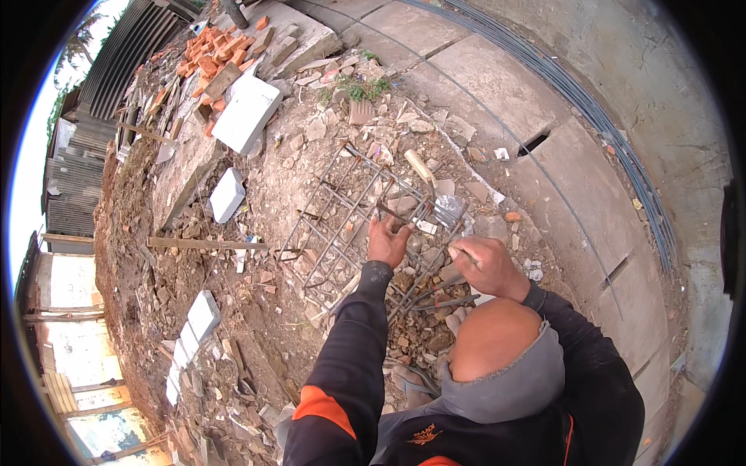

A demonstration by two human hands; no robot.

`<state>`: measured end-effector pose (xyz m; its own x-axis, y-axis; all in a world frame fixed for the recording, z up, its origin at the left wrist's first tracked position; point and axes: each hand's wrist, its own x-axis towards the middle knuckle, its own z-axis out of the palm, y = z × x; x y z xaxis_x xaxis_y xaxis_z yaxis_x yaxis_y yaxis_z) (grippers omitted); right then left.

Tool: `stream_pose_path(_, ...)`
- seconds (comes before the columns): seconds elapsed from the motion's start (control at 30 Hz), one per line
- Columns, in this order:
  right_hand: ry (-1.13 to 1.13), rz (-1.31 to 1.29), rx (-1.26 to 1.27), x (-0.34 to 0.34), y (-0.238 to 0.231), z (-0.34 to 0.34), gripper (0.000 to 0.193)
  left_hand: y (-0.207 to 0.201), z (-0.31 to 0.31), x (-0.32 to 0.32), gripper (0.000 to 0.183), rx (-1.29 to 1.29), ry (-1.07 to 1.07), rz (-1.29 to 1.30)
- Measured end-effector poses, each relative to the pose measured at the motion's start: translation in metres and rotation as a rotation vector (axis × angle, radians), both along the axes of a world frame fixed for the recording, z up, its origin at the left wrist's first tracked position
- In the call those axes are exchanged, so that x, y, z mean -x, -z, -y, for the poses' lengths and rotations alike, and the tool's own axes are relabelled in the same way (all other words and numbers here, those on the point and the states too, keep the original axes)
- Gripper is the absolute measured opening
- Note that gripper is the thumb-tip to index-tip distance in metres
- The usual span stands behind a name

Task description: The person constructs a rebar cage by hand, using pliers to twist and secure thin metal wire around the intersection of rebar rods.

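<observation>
A rebar mesh (pixel 342 225), its rusty bars crossing in a grid, lies over rubble in front of me. My left hand (pixel 387 242) is closed on the bars at its near right side, thumb and fingers bent around them. Just right of it, my right hand (pixel 488 266) is curled into a fist at the mesh's edge; what its fingers hold is hidden. Beyond my hands lies a trowel-like tool with a pale wooden handle (pixel 420 166). Dark metal bars (pixel 444 299) stick out below my right hand, close to my bent knee (pixel 497 342).
Orange bricks (pixel 221 54) are heaped at the far left, near a large white block (pixel 247 113). Smaller white blocks (pixel 227 194) and a wooden stick (pixel 202 244) lie on the broken ground. Concrete slabs (pixel 497 85) and a bundle of long steel bars (pixel 614 140) curve along the right.
</observation>
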<state>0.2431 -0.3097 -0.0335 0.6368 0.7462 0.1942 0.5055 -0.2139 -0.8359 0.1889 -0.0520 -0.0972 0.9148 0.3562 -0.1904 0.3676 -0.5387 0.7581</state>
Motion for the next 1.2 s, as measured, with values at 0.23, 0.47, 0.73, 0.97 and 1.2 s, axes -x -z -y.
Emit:
stream_pose_path(0.23, -0.131, -1.000, -0.283, -0.039, 0.035, -0.028, 0.033, 0.011, -0.004, 0.002, 0.029, 0.066, -0.026, 0.072)
stream_pose_path(0.47, -0.257, -0.922, 0.067, -0.060, 0.076, -0.081, 0.032, 0.009, 0.002, -0.002, 0.025, -0.022, -0.019, 0.044)
stream_pose_path(0.73, -0.010, -0.787, 0.437, -0.066, 0.097, -0.118, 0.035, 0.001, 0.009, -0.002, 0.027, 0.007, -0.049, 0.053)
stream_pose_path(0.97, -0.002, -0.535, 0.623, -0.066, 0.087, -0.119, 0.041, 0.007, 0.015, 0.000, 0.035, -0.098, -0.006, 0.112)
stream_pose_path(1.2, -0.015, -0.630, 0.506, -0.057, 0.058, -0.118, 0.039, 0.006, 0.008, 0.007, 0.029, -0.151, -0.057, 0.107)
